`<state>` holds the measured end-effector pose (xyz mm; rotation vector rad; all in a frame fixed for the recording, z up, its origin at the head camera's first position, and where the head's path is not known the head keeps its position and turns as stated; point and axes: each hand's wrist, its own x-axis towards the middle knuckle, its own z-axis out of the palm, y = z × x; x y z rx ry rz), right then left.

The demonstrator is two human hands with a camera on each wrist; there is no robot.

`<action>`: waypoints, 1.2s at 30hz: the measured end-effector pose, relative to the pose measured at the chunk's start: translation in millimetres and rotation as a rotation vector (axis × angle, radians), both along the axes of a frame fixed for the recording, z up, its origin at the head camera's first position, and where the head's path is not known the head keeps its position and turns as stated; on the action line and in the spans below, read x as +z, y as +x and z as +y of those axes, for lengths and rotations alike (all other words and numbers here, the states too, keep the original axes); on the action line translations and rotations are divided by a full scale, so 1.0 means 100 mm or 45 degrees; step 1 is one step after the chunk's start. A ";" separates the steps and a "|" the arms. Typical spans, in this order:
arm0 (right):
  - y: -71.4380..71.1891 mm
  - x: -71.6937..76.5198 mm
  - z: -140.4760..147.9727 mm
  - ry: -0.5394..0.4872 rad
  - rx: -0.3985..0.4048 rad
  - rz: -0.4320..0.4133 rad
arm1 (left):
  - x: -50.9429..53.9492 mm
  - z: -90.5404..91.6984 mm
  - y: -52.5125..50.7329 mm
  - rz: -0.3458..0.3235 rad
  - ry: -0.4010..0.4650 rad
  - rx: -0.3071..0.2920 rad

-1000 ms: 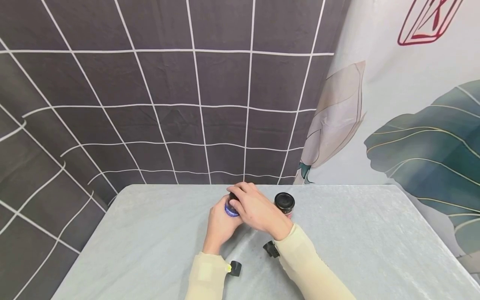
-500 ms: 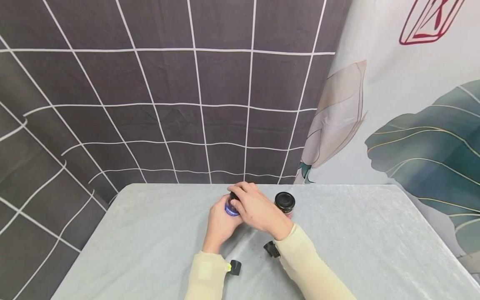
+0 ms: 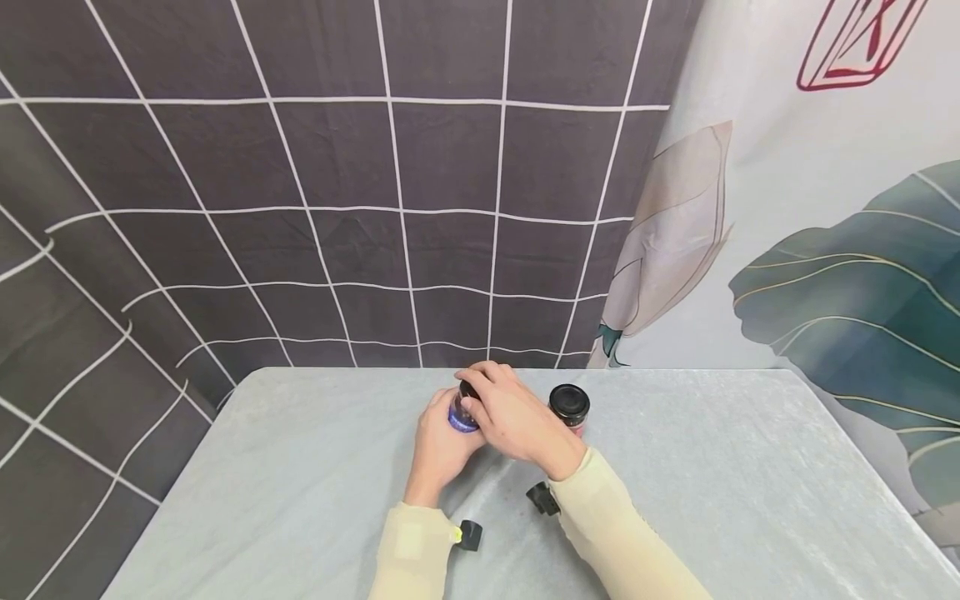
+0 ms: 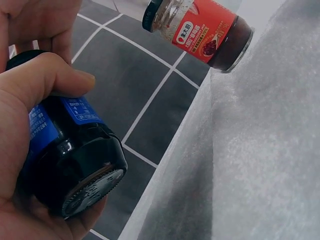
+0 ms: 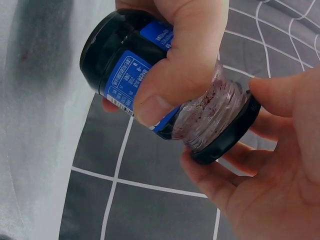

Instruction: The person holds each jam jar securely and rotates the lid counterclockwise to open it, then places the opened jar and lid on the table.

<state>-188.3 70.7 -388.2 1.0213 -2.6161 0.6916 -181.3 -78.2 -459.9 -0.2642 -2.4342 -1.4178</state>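
Note:
My left hand (image 3: pixel 442 446) grips a dark glass jar (image 5: pixel 115 55) with a blue label, its thumb laid across the side. The fingers and thumb of my right hand (image 3: pixel 517 421) hold the black lid (image 5: pixel 232 131) by its edge. In the right wrist view the lid sits at the jar's mouth, and a clear, ridged neck (image 5: pixel 212 115) with reddish smears shows below it. I cannot tell whether the lid is still threaded on. The jar is held tilted off the table, with its base visible in the left wrist view.
A second jar (image 4: pixel 205 32) with a red label and a black lid (image 3: pixel 569 402) stands upright just right of my right hand. A pale grey cloth covers the table (image 3: pixel 712 483). Behind it hangs a dark cloth (image 3: pixel 442 167) with white grid lines.
Both hands stay at the same spot on the jar. My right hand has risen very slightly at the lid, and the second jar has not moved.

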 end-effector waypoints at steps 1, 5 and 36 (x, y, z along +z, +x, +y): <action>0.00 0.00 0.00 -0.004 -0.005 -0.004 | 0.00 0.00 0.00 0.001 0.004 -0.002; 0.00 0.01 0.01 -0.024 -0.021 -0.023 | -0.01 0.00 0.00 -0.002 0.021 -0.001; 0.01 -0.03 0.08 -0.063 -0.071 -0.025 | -0.02 -0.05 -0.01 -0.042 0.035 0.063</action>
